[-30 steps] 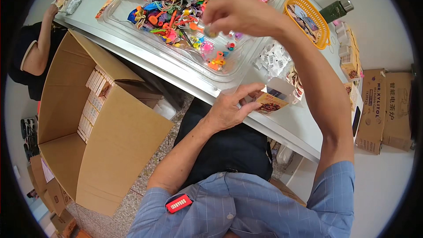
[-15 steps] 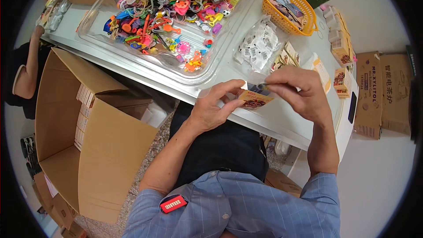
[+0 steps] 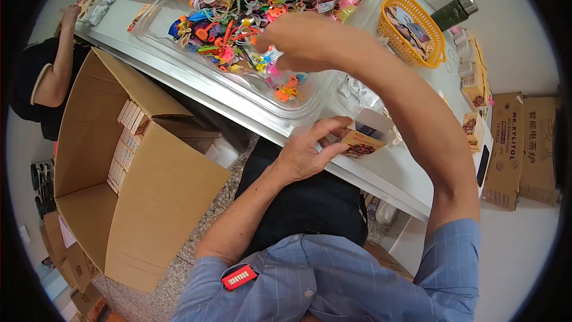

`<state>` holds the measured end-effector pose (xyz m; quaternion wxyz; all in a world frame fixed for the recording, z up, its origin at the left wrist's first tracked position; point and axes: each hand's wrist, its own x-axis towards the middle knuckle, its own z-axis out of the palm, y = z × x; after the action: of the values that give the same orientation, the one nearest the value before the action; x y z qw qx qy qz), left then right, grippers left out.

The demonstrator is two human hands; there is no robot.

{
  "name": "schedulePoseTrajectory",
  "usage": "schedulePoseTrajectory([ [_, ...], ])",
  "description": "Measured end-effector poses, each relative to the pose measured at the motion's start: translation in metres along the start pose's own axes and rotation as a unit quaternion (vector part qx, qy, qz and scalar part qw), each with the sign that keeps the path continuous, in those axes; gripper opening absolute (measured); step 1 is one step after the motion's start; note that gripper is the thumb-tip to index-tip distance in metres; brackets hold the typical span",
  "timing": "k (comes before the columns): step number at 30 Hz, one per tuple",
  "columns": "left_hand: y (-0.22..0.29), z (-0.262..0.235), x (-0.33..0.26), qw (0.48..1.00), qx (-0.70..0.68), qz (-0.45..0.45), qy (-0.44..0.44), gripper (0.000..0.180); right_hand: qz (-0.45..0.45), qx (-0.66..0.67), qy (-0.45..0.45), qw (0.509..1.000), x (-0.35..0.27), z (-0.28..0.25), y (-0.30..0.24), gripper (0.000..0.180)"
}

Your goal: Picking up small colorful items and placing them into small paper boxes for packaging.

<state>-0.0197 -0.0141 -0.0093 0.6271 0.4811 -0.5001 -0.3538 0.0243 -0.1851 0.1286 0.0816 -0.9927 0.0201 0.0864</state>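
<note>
A small yellow-and-red printed box [image 3: 363, 144] is in my left hand [image 3: 304, 154], pinched between thumb and fingers near the table's front edge. Its top flaps stand up, and the mouth faces away from me. My right hand [image 3: 298, 42] reaches across to the left, over the clear plastic tray [image 3: 292, 112]. Thumb and fingers are apart above the near part of the colourful small toys [image 3: 223, 30]. I see nothing between them. The right forearm covers part of a plastic bag of white packets [image 3: 357, 90].
A yellow basket [image 3: 440, 56] and a green bottle [image 3: 456, 13] stand at the back right. Small printed boxes [image 3: 475, 86] and a phone [image 3: 483, 166] line the right edge. A large open carton [image 3: 158, 209] holds boxes [image 3: 122, 158] at left. Another person [image 3: 53, 77] is farther left.
My right hand has left the box's mouth and swung up and left over the toys. The left hand keeps hold of the box. The view has shifted slightly.
</note>
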Motion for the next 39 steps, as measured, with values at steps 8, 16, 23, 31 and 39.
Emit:
schedulePoseTrajectory([
  [8, -0.001, 0.001, -0.001, 0.999, 0.002, 0.039, 0.019, 0.047, -0.046, -0.065, -0.093, 0.993, 0.032, 0.023, -0.001, 0.022],
  [16, -0.001, -0.005, -0.002, 1.000, 0.008, -0.009, -0.008, 0.046, 0.029, 0.224, 0.264, 0.938, -0.111, -0.027, -0.021, 0.015],
  [23, 0.001, -0.001, 0.001, 0.999, 0.015, 0.032, 0.005, 0.048, 0.133, 0.261, 0.233, 0.927, -0.209, 0.028, -0.026, 0.018],
  [31, 0.002, 0.000, -0.002, 1.000, 0.019, 0.016, -0.008, 0.053, 0.174, 0.273, 0.288, 0.901, -0.228, 0.043, -0.026, 0.022],
  [39, 0.006, -0.002, 0.005, 0.972, 0.164, 0.161, -0.051, 0.051, 0.380, 0.615, 0.355, 0.592, -0.248, 0.096, -0.071, 0.021],
])
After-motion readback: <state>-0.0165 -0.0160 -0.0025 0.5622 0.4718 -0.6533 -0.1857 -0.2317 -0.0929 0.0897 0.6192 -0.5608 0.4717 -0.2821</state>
